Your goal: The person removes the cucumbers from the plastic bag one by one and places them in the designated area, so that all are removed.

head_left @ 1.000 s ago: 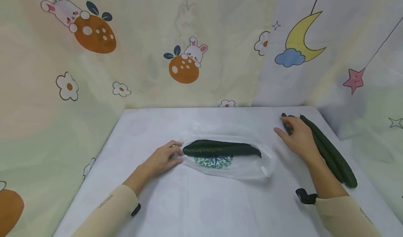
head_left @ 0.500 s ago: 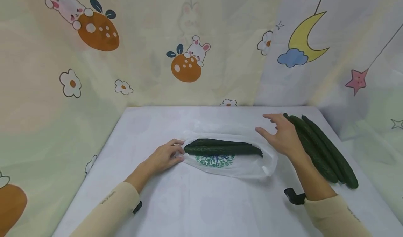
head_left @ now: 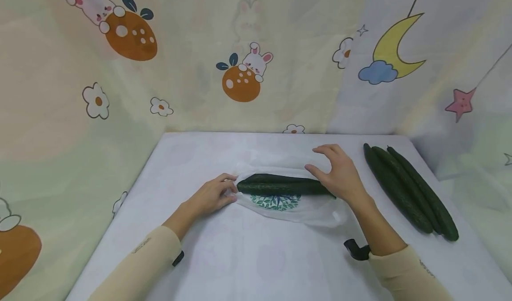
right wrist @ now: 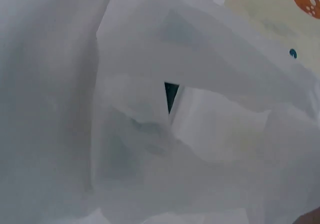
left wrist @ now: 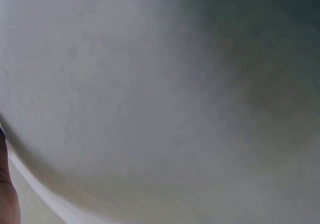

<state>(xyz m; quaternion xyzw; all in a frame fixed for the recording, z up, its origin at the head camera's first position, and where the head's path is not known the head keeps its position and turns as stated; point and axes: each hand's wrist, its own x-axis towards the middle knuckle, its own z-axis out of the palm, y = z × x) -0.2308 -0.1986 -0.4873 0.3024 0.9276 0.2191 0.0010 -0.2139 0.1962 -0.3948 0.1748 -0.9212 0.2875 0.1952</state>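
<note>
Two dark green cucumbers (head_left: 280, 187) lie side by side on a white plastic bag (head_left: 296, 213) with a green and blue tree print, in the middle of the table. At their left end my left hand (head_left: 211, 196) rests with spread fingertips right at the bag's edge. My right hand (head_left: 339, 175) holds nothing, thumb and fingers apart over the bag's right end, and overlaps the cucumbers' tips. In the right wrist view the thin white bag (right wrist: 135, 48) fills most of the picture, with a dark green sliver of cucumber (right wrist: 171, 93) in a gap.
Three more cucumbers (head_left: 408, 192) lie together at the table's right side. The white-covered table (head_left: 256, 256) backs onto a cloth wall (head_left: 184, 47) printed with rabbits, flowers and a moon. The left wrist view is a pale blur.
My right hand has moved left, from over the cucumbers at the right to the bag's right end. My left hand stays at the bag's left edge. The view has shifted slightly.
</note>
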